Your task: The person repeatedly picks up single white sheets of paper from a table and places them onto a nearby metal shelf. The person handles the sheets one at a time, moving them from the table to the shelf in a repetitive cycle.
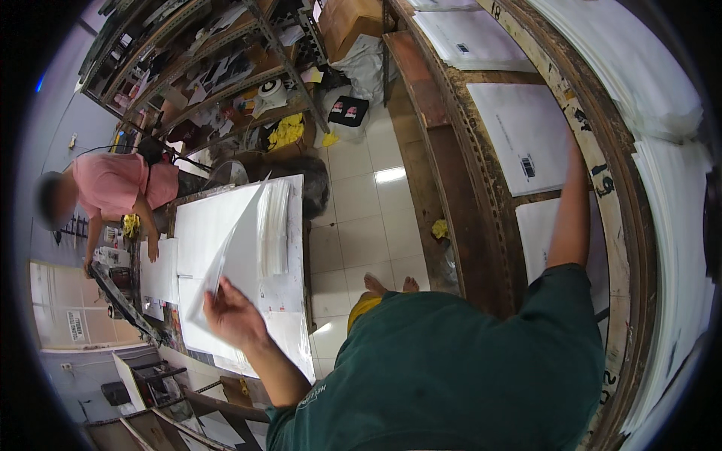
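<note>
My left hand point(233, 316) pinches the edge of a thin white sheet point(239, 252), which rises curled and tilted over the work table. Beneath it lie more white sheets point(214, 218) and a stack of clear-edged sheets point(274, 229) on the table point(298, 282). On the right, my right forearm point(570, 222) stretches away from me over white printed sheets on a wooden rack. Its hand is hidden at the numbered rail point(594, 161), so the fingers do not show. Closest to that arm is a white sheet with a small dark printed mark point(511, 124).
A person in a pink shirt point(113, 184) leans over the table's far left side, a hand on a dark frame point(124, 301). Cluttered metal shelves point(203, 56) stand behind. A long brown wooden ledge point(470, 218) borders the tiled floor point(357, 199). Stacked white sheets point(677, 225) line the far right.
</note>
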`<state>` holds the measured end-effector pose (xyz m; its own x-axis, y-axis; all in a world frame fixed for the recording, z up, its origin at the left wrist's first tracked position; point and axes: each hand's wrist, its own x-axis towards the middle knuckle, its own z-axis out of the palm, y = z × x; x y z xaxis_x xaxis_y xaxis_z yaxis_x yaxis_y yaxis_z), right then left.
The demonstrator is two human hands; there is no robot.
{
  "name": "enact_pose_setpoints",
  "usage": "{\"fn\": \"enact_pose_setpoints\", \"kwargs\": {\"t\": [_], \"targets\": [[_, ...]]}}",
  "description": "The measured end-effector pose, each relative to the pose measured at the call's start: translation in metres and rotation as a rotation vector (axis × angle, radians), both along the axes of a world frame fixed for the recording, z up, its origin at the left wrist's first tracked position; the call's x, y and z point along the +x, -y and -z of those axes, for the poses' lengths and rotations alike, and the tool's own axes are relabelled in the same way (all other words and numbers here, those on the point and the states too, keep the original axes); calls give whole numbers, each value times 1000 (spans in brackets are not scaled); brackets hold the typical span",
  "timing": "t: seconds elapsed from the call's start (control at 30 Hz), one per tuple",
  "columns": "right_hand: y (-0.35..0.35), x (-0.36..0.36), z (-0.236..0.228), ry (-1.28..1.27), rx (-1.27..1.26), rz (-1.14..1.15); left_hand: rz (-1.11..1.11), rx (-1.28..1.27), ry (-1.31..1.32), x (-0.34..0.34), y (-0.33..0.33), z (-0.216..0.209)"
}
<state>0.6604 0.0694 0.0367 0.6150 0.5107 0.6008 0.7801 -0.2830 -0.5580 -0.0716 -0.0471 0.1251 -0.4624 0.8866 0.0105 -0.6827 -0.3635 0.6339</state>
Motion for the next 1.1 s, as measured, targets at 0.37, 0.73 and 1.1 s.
{"fn": "enact_pose_setpoints", "kwargs": {"t": [0.37,0.73,1.1], "targets": [[39,-443,-115,-287,-349,-1586,382,-184,59,107,-25,26],[43,-457,16,-834,48,-875,615,-569,-179,-15,60,118],[38,-474,85,-1092,-32,-805,103,-859,-63,-153,149,212]]}}
